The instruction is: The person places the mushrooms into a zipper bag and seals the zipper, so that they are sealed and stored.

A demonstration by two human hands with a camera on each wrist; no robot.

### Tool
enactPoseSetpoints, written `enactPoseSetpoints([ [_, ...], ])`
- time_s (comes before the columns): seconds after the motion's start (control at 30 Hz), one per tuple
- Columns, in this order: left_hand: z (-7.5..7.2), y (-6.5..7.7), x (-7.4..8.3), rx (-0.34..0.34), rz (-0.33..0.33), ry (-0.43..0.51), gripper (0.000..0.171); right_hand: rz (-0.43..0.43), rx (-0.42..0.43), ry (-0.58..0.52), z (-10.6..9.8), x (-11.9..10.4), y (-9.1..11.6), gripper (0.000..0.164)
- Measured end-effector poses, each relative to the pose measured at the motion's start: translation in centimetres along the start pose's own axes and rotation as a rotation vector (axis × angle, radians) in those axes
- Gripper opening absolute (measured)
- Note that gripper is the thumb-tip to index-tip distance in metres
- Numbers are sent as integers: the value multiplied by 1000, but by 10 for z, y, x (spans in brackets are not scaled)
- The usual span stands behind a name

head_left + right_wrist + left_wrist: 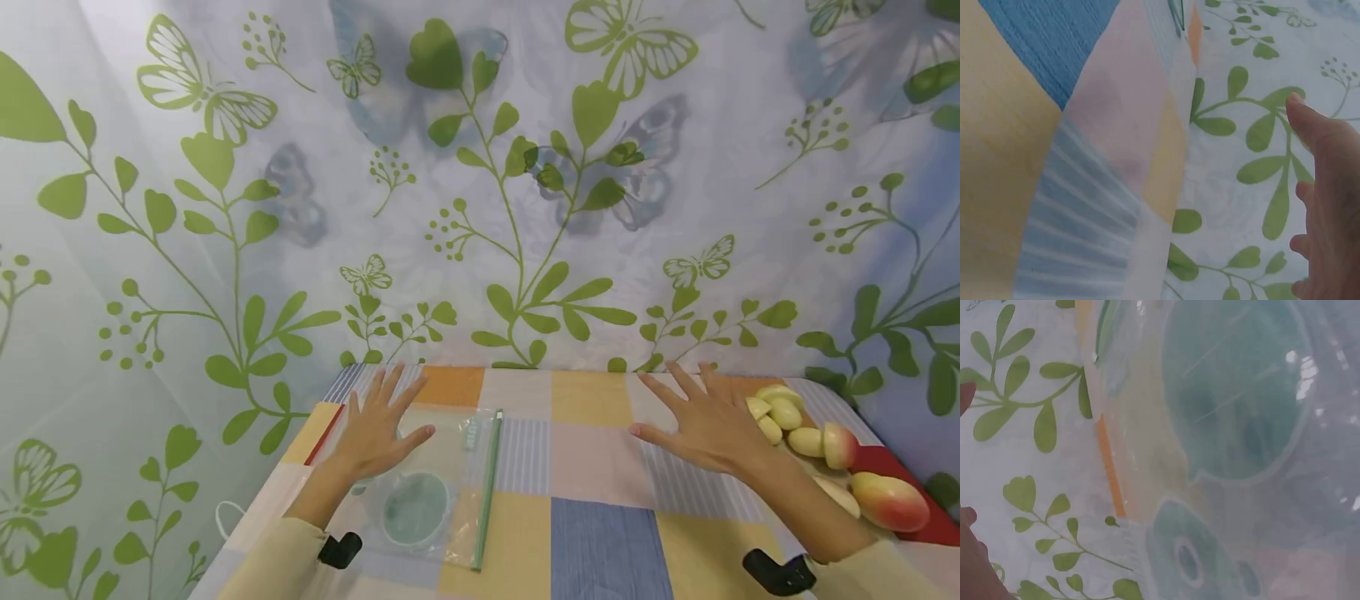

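Note:
My left hand point(378, 429), fingers spread and palm down, hovers over a clear zip bag point(461, 533) and holds nothing. The bag lies flat on the patchwork tablecloth, with a green zip strip point(487, 492) along its right side and a round green print point(416, 508). In the left wrist view the print point(1235, 387) fills much of the picture. To the right, my right hand point(705, 425) is spread out above the cloth, just left of several yellowish fruit pieces point(785, 414). Its thumb and fingertips point(1319, 125) show at the edge of the right wrist view, gripping nothing.
Red-and-yellow fruits point(892, 502) lie at the table's right side, beside a red flat surface point(930, 521). A thin red strip point(324, 435) lies near the left edge. A curtain point(480, 208) with leaves and butterflies hangs behind the patchwork tablecloth point(592, 467).

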State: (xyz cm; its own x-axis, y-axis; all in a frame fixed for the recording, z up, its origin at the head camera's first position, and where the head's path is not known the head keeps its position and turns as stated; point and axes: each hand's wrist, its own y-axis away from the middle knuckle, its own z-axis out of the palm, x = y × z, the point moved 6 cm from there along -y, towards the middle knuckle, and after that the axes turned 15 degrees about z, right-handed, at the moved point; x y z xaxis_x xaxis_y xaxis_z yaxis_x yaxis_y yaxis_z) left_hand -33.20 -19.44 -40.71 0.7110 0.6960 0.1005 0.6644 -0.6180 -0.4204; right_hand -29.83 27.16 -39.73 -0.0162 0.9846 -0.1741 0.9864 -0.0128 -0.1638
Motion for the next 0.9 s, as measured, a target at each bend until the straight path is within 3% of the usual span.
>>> enactPoseSetpoints([
  [0.23, 10, 18, 14, 10, 72, 90, 82, -43, 14, -26, 10, -22, 5, 89],
  [0.47, 32, 40, 10, -14, 82, 186, 81, -81, 13, -59, 30, -42, 5, 87],
  [0.9, 55, 48, 1, -113, 48, 285, 80, -160, 21, -136, 57, -81, 4, 86],
])
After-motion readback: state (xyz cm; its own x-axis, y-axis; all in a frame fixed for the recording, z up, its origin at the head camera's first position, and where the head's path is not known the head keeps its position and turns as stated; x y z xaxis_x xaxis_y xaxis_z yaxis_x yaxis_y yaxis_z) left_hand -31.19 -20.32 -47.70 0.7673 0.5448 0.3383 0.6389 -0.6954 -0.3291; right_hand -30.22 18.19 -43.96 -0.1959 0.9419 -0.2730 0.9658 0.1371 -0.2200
